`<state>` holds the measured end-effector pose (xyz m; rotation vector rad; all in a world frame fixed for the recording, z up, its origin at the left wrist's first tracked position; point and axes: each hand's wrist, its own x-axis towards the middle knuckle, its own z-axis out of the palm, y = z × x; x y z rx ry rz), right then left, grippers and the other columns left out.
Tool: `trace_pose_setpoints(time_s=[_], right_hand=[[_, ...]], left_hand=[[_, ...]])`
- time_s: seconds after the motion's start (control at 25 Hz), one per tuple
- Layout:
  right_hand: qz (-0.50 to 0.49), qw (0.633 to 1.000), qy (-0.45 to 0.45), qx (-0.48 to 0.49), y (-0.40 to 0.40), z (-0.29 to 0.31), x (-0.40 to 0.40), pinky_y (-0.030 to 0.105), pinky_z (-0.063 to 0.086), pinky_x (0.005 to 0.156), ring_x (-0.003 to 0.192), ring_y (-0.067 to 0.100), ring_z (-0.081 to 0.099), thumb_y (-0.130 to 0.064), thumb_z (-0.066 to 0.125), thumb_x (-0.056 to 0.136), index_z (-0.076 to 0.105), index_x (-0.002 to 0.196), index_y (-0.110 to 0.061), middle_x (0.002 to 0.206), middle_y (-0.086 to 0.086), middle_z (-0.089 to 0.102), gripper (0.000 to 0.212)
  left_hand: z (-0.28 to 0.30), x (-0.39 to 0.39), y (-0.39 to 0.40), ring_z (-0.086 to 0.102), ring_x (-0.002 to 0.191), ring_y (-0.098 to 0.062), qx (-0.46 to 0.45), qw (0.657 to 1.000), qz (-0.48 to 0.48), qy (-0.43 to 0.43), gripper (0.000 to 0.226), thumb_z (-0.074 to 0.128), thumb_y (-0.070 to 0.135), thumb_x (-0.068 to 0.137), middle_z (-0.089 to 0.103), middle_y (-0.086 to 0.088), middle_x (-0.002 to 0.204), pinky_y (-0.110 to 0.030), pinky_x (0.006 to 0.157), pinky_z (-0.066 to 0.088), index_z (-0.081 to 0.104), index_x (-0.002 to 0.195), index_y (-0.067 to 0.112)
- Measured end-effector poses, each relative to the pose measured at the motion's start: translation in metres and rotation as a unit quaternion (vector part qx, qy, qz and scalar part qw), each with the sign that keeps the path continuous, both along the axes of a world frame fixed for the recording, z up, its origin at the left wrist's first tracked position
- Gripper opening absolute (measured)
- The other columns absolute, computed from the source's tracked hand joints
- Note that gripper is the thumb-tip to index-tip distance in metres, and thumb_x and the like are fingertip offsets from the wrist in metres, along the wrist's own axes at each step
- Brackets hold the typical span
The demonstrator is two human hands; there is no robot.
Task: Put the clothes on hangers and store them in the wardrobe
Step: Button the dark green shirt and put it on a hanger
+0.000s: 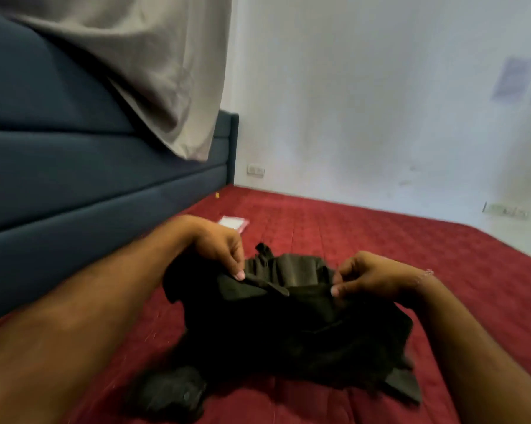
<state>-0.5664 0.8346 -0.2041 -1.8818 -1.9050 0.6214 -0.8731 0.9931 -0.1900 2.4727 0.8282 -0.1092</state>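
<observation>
A dark olive-black garment [282,328] lies bunched on the red bedspread [380,246], its lower part spreading toward me. My left hand [220,244] pinches the garment's upper edge on the left side, fingers curled down over the cloth. My right hand [366,278] pinches the same gathered edge on the right, thumb and fingertips closed on the fabric. The stretch of edge between both hands is lifted and wrinkled. No hanger and no wardrobe show in this view.
A dark blue padded headboard [74,166] runs along the left, with a grey curtain [154,65] hanging over it. A small white-and-pink packet [233,223] lies on the bed behind my left hand. A white wall [380,102] with sockets stands beyond the bed.
</observation>
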Motion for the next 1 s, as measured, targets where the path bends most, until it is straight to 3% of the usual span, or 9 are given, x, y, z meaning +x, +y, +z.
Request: trace_pose_setpoints(time_s=[0.08, 0.16, 0.2, 0.28, 0.36, 0.52, 0.64, 0.8, 1.0], right_hand=[[-0.234, 0.935, -0.062, 0.258, 0.038, 0.049, -0.008, 0.034, 0.053, 0.077, 0.09, 0.03, 0.072, -0.04, 0.075, 0.089, 0.074, 0.086, -0.021, 0.088, 0.005, 0.075, 0.019], [-0.322, 0.822, -0.108, 0.457, 0.062, 0.102, -0.027, 0.036, 0.049, 0.07, 0.088, 0.037, 0.069, -0.045, 0.065, 0.092, 0.068, 0.092, -0.022, 0.091, 0.007, 0.073, 0.024], [-0.304, 0.783, -0.156, 0.52, 0.069, 0.115, -0.035, 0.035, 0.046, 0.064, 0.081, 0.038, 0.067, -0.045, 0.062, 0.094, 0.065, 0.091, -0.021, 0.089, 0.006, 0.071, 0.025], [-0.251, 0.738, -0.238, 0.58, 0.075, 0.104, -0.043, 0.034, 0.044, 0.055, 0.069, 0.038, 0.064, -0.043, 0.061, 0.095, 0.062, 0.087, -0.02, 0.082, 0.004, 0.067, 0.025], [-0.233, 0.773, -0.252, 0.534, 0.077, 0.047, -0.041, 0.034, 0.044, 0.053, 0.069, 0.037, 0.065, -0.042, 0.064, 0.093, 0.061, 0.086, -0.02, 0.082, 0.004, 0.066, 0.024], [-0.208, 0.953, -0.105, 0.194, 0.054, -0.122, -0.053, 0.037, 0.055, 0.069, 0.088, 0.03, 0.07, -0.038, 0.069, 0.09, 0.067, 0.086, -0.02, 0.089, 0.005, 0.073, 0.019], [-0.254, 0.952, 0.081, 0.15, 0.018, -0.204, -0.067, 0.03, 0.055, 0.075, 0.079, 0.017, 0.07, -0.028, 0.077, 0.086, 0.068, 0.074, -0.023, 0.074, -0.004, 0.071, 0.016], [-0.267, 0.945, 0.072, 0.175, -0.002, -0.227, -0.076, 0.01, 0.04, 0.059, 0.061, -0.006, 0.057, -0.026, 0.078, 0.083, 0.069, 0.074, -0.025, 0.063, -0.014, 0.064, 0.014], [-0.247, 0.952, 0.079, 0.164, -0.004, -0.229, -0.078, 0.002, 0.038, 0.057, 0.062, -0.01, 0.061, -0.022, 0.076, 0.083, 0.069, 0.068, -0.027, 0.063, -0.014, 0.067, 0.017]], left_hand=[[0.041, 0.042, 0.028, 0.07, 0.08, -0.023, 0.288, 0.92, 0.168, -0.206, 0.019, 0.064, 0.029, 0.097, 0.073, 0.0, 0.086, -0.036, 0.074, 0.052, 0.079, 0.095, 0.019], [0.096, 0.079, 0.023, 0.066, 0.083, -0.034, 0.505, 0.727, 0.215, -0.413, 0.022, 0.06, 0.035, 0.095, 0.067, -0.007, 0.097, -0.04, 0.068, 0.053, 0.078, 0.103, 0.025], [0.116, 0.092, 0.014, 0.064, 0.082, -0.033, 0.566, 0.664, 0.182, -0.454, 0.023, 0.062, 0.036, 0.094, 0.065, -0.008, 0.097, -0.04, 0.064, 0.052, 0.077, 0.107, 0.025], [0.114, 0.103, 0.005, 0.062, 0.083, -0.031, 0.653, 0.624, 0.1, -0.419, 0.019, 0.064, 0.033, 0.094, 0.063, -0.007, 0.094, -0.04, 0.058, 0.054, 0.077, 0.102, 0.022], [0.064, 0.097, 0.0, 0.06, 0.083, -0.028, 0.653, 0.648, 0.085, -0.382, 0.014, 0.065, 0.031, 0.093, 0.063, -0.003, 0.09, -0.038, 0.053, 0.052, 0.075, 0.092, 0.022], [-0.131, 0.062, -0.036, 0.062, 0.08, -0.022, 0.497, 0.825, 0.15, -0.223, 0.005, 0.066, 0.027, 0.089, 0.059, 0.004, 0.088, -0.034, 0.048, 0.049, 0.067, 0.086, 0.024], [-0.228, 0.039, -0.08, 0.06, 0.084, -0.014, 0.381, 0.901, 0.149, -0.146, 0.01, 0.058, 0.029, 0.097, 0.058, 0.009, 0.091, -0.031, 0.051, 0.049, 0.067, 0.093, 0.027], [-0.245, 0.04, -0.096, 0.063, 0.099, -0.014, 0.281, 0.935, 0.125, -0.176, 0.027, 0.048, 0.033, 0.094, 0.068, 0.009, 0.106, -0.037, 0.08, 0.057, 0.069, 0.111, 0.028], [-0.249, 0.038, -0.082, 0.064, 0.096, -0.01, 0.197, 0.9, 0.26, -0.288, 0.023, 0.061, 0.014, 0.095, 0.064, 0.005, 0.107, -0.031, 0.087, 0.054, 0.071, 0.115, 0.02]])
